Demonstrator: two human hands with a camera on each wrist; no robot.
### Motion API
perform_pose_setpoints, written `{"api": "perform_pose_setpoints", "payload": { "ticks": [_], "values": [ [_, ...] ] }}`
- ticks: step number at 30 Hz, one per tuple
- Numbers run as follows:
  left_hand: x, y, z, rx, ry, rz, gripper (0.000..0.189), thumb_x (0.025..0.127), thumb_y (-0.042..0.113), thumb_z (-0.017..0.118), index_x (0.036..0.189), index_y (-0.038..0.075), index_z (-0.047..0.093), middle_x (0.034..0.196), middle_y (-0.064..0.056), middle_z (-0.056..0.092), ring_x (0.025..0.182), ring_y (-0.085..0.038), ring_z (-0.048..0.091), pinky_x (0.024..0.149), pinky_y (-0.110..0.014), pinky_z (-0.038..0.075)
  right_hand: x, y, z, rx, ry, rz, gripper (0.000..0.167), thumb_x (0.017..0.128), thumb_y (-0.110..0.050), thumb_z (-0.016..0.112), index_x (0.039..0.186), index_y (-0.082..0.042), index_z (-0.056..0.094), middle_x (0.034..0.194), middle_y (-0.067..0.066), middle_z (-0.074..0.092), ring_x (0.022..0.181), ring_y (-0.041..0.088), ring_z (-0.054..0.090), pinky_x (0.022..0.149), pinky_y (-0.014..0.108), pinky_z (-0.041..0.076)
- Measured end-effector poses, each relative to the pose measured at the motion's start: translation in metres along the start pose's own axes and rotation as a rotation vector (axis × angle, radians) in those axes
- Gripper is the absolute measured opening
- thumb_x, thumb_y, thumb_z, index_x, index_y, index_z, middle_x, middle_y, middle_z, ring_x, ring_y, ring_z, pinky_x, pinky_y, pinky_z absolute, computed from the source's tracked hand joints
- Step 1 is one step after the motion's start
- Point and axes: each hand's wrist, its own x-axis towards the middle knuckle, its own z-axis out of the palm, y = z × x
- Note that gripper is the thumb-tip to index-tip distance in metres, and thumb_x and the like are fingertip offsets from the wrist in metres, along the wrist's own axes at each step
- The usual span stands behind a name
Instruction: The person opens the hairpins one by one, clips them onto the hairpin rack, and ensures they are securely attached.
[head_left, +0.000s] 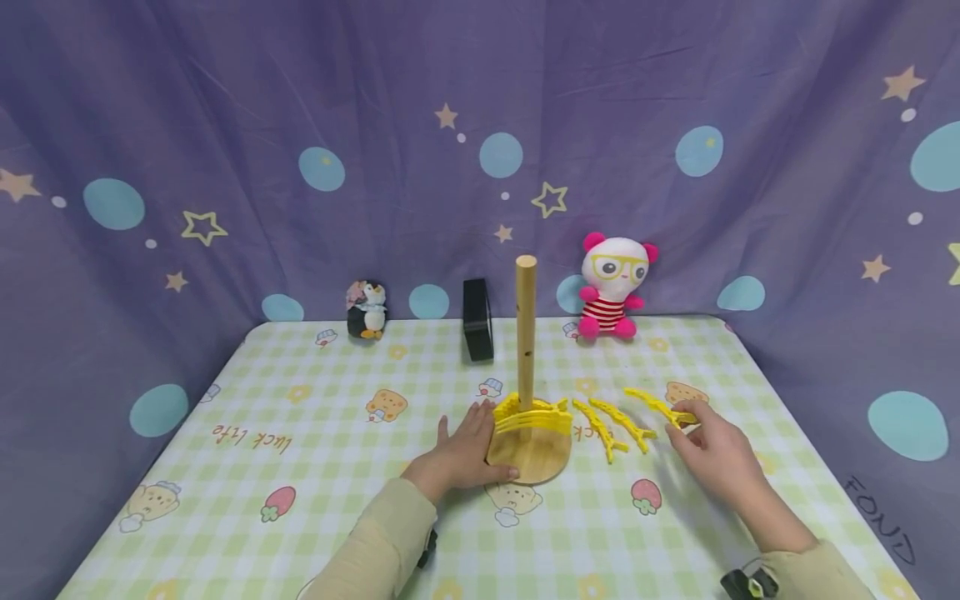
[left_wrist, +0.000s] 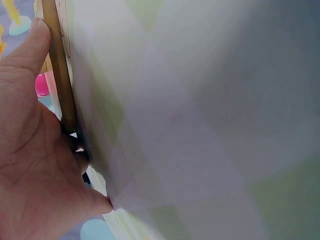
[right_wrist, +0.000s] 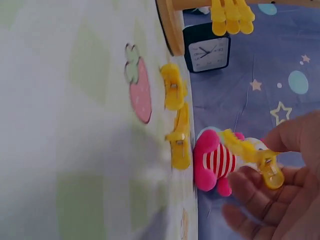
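A wooden stand [head_left: 529, 464] with a round base and an upright pole [head_left: 527, 333] stands mid-table. Several yellow branch-shaped plastic pieces [head_left: 534, 419] sit around the pole's lower part. My left hand [head_left: 463, 454] holds the base from its left side, thumb at the front edge and fingers spread along the side; the left wrist view shows the thumb against the base's rim [left_wrist: 61, 75]. Between thumb and fingers, my right hand [head_left: 716, 450] pinches the end of one yellow branch piece [head_left: 651, 403], raised off the cloth in the right wrist view. Two similar pieces [head_left: 600, 429] lie between stand and right hand.
Along the table's back edge are a penguin toy [head_left: 367, 310], a black clock [head_left: 477, 321] and a pink-and-white panda plush [head_left: 611, 287]. A checkered cloth [head_left: 322, 467] covers the table. Behind it hangs a purple curtain [head_left: 405, 217].
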Motion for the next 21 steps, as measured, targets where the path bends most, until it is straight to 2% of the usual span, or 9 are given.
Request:
{"api": "perform_pose_setpoints", "payload": {
  "ticks": [4, 9, 14, 21],
  "values": [
    [0.0, 0.0, 0.0, 0.004, -0.001, -0.002, 0.107, 0.084, 0.07, 0.057, 0.157, 0.006, 0.013, 0.164, -0.006, 0.001, 0.15, -0.023, -0.001, 0.113, -0.062, -0.002, 0.003, -0.005, 0.004, 0.026, 0.081, -0.13, 0.036, 0.094, -0.009, 0.064, 0.128, -0.006, 0.054, 0.108, 0.014, 0.065, 0.07, 0.019, 0.063, 0.055, 0.032, 0.047],
    [-0.002, 0.002, -0.002, 0.003, -0.001, -0.003, 0.106, 0.084, 0.07, 0.057, 0.156, 0.005, 0.014, 0.164, -0.006, 0.001, 0.15, -0.024, 0.0, 0.113, -0.063, -0.002, 0.008, -0.017, 0.009, 0.028, 0.151, -0.268, 0.038, 0.092, 0.0, 0.064, 0.129, -0.007, 0.055, 0.121, 0.014, 0.06, 0.083, 0.025, 0.064, 0.065, 0.041, 0.052],
    [-0.002, 0.002, -0.002, 0.001, -0.002, 0.0, 0.106, 0.084, 0.069, 0.058, 0.156, 0.005, 0.014, 0.164, -0.007, 0.002, 0.15, -0.024, 0.0, 0.113, -0.063, -0.002, 0.013, -0.03, 0.013, 0.038, 0.16, -0.336, 0.036, 0.091, 0.002, 0.064, 0.125, -0.008, 0.06, 0.111, 0.009, 0.066, 0.084, 0.021, 0.061, 0.066, 0.041, 0.05],
    [-0.002, 0.002, -0.002, 0.017, -0.013, -0.004, 0.105, 0.085, 0.068, 0.057, 0.156, 0.005, 0.014, 0.164, -0.007, 0.0, 0.15, -0.024, -0.001, 0.113, -0.062, -0.003, 0.021, -0.046, 0.024, 0.094, 0.125, -0.394, 0.033, 0.089, 0.002, 0.066, 0.121, -0.006, 0.066, 0.118, 0.009, 0.069, 0.104, 0.028, 0.065, 0.082, 0.047, 0.052]
  ]
}}
